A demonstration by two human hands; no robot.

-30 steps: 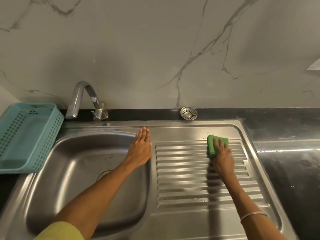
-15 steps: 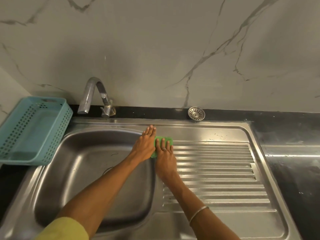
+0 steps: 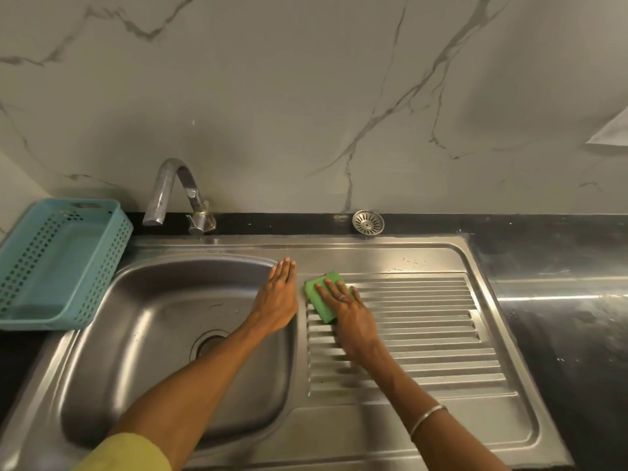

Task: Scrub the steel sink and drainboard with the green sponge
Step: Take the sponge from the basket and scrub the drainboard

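The green sponge (image 3: 318, 298) lies flat at the far left corner of the ribbed steel drainboard (image 3: 424, 334). My right hand (image 3: 350, 312) presses down on it with straight, spread fingers. My left hand (image 3: 278, 299) rests flat, fingers straight and together, on the steel strip between the drainboard and the sink basin (image 3: 163, 341). The two hands lie side by side, a narrow gap apart. My left forearm crosses over the basin and hides part of the drain hole (image 3: 207, 341).
A curved steel tap (image 3: 171, 195) stands behind the basin. A teal perforated basket (image 3: 51, 263) sits on the counter at the left. A loose round drain strainer (image 3: 368, 222) rests at the wall. Black countertop (image 3: 560, 300) runs to the right.
My right hand swept the sponge leftward from the drainboard's far right side to its far left corner beside my left hand. My left hand stayed in place.
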